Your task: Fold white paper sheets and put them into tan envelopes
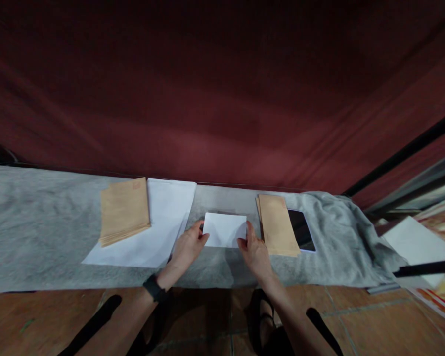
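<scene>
While both hands are pinching its short edges, a white paper point(225, 230) is sitting at the clock's centre, over grey cloth point(217, 274). The left hand point(187, 248), at eight o'clock, is nipping one edge between thumb and fingers; the right hand point(255, 252), at four, is doing likewise opposite. Brown envelopes point(125, 210) are lying at nine o'clock, resting partly on larger white sheets point(171, 212); a second envelope stack point(280, 225) is lying at three, partly covering a dark-screened device point(301, 230).

If the hands were pulling unevenly, the paper could be skewing or bowing; too firm a pinch could be creasing it. With the right hand sitting so near the three o'clock stack, a stray knuckle could be pushing those envelopes across the device's slick face.

The fingertips behind the paper are hiding, so whether it is touching the cloth, or consisting of one layer or several, I cannot tell. The reddish print on the nine o'clock envelopes is showing too small to read.
</scene>
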A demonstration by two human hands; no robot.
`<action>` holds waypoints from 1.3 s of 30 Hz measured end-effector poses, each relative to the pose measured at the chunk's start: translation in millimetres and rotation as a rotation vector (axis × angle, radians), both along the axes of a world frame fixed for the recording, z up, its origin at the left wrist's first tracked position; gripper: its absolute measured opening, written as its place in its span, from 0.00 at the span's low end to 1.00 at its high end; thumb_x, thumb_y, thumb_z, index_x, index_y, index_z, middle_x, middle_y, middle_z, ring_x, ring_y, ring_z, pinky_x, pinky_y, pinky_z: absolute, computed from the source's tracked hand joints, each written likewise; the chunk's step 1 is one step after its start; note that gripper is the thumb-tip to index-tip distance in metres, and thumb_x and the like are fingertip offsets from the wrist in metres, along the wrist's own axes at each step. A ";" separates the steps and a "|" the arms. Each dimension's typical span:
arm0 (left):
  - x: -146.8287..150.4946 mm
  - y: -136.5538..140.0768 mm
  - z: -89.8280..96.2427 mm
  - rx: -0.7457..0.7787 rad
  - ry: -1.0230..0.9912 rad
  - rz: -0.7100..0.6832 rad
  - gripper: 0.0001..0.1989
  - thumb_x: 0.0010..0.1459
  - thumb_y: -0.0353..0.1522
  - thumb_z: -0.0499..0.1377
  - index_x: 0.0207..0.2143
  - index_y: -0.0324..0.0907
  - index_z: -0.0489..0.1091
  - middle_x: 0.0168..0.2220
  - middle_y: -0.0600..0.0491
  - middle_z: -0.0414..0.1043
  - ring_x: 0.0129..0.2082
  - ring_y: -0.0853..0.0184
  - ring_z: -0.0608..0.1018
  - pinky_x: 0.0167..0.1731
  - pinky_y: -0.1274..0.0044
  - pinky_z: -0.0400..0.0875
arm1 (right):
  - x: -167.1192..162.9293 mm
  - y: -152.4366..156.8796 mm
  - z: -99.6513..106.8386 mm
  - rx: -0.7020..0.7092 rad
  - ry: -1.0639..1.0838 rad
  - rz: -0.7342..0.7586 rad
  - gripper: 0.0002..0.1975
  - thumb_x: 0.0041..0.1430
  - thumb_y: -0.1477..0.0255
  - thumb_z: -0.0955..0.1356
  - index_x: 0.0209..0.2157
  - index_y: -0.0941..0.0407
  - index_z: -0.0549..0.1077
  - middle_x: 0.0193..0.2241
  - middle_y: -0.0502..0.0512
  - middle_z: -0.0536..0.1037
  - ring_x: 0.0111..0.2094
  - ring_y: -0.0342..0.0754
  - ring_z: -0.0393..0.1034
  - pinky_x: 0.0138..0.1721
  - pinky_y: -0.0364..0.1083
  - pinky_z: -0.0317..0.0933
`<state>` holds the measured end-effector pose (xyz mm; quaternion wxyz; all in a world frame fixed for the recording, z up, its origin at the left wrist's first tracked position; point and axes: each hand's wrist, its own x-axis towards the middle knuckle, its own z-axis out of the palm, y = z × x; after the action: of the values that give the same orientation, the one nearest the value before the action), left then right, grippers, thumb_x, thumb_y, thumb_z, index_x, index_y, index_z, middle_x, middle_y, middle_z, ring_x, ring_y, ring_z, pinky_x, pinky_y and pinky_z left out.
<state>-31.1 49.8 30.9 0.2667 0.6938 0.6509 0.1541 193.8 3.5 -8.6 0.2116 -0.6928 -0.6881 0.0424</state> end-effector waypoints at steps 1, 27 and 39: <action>1.4 -1.0 1.8 -0.003 0.030 0.002 0.20 0.61 0.32 0.57 0.56 0.42 0.63 0.34 0.53 0.78 0.34 0.63 0.79 0.32 0.76 0.66 | -0.5 -0.1 0.5 0.002 -0.011 0.004 0.31 0.66 0.71 0.61 0.67 0.62 0.49 0.44 0.65 0.81 0.42 0.57 0.78 0.44 0.52 0.68; 5.2 -2.5 -5.9 0.017 0.224 -0.027 0.19 0.64 0.33 0.57 0.58 0.46 0.68 0.43 0.50 0.80 0.42 0.63 0.81 0.40 0.75 0.71 | -6.6 -1.7 14.7 -0.134 -0.129 -0.029 0.24 0.67 0.71 0.62 0.63 0.59 0.61 0.48 0.63 0.79 0.47 0.55 0.75 0.49 0.51 0.63; 5.9 -3.6 -3.2 0.016 0.232 -0.027 0.19 0.64 0.33 0.57 0.57 0.45 0.68 0.44 0.49 0.80 0.43 0.61 0.81 0.40 0.74 0.72 | -5.3 -0.3 15.5 -0.189 -0.095 -0.034 0.23 0.67 0.70 0.63 0.63 0.56 0.62 0.49 0.61 0.78 0.49 0.53 0.74 0.51 0.49 0.61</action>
<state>-25.1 46.2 27.7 0.1861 0.7176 0.6669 0.0745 188.6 3.1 6.8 0.1134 -0.7226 -0.6783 0.0705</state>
